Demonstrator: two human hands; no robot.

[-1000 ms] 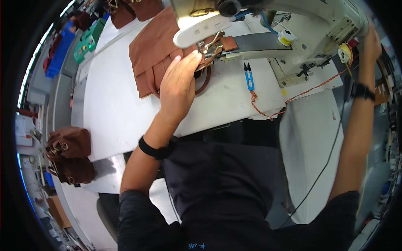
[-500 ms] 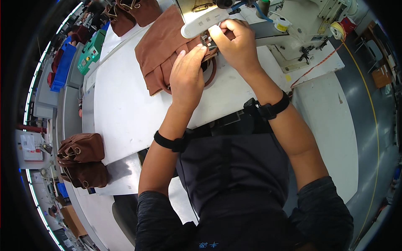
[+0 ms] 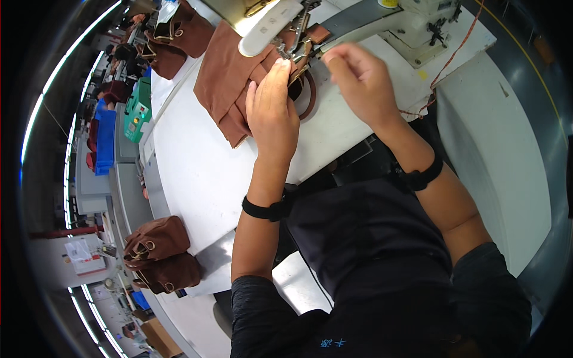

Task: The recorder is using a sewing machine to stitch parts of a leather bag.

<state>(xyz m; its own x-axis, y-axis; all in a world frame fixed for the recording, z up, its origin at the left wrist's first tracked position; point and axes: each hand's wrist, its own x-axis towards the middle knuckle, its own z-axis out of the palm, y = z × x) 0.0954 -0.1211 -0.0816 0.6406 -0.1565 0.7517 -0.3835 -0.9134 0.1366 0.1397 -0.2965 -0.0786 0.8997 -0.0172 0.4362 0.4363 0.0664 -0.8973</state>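
Observation:
A brown handbag [image 3: 230,77] lies on the white table under the sewing machine's light-coloured head [image 3: 268,27], its handle loop and gold-toothed zip toward me. My left hand [image 3: 274,116] rests on the bag with its fingers stretched out, fingertips beside the presser foot [image 3: 283,51]. To the right of the zip end, my right hand [image 3: 363,86] is raised, with curled fingers and the thumb against the index finger. It is slightly blurred, and whatever may be between those fingertips cannot be made out. A small brown tab [image 3: 317,33] sits just behind the zip end.
Two brown bags [image 3: 161,253] stand at the table's left side, and more brown bags [image 3: 185,30] at the far left. Beyond are a green machine [image 3: 138,107] and a blue bin [image 3: 105,140]. An orange cord [image 3: 453,62] hangs on the right.
My right hand has moved away from the presser foot, to the right and toward me. My left hand stays on the bag. The whole view has turned and shifted.

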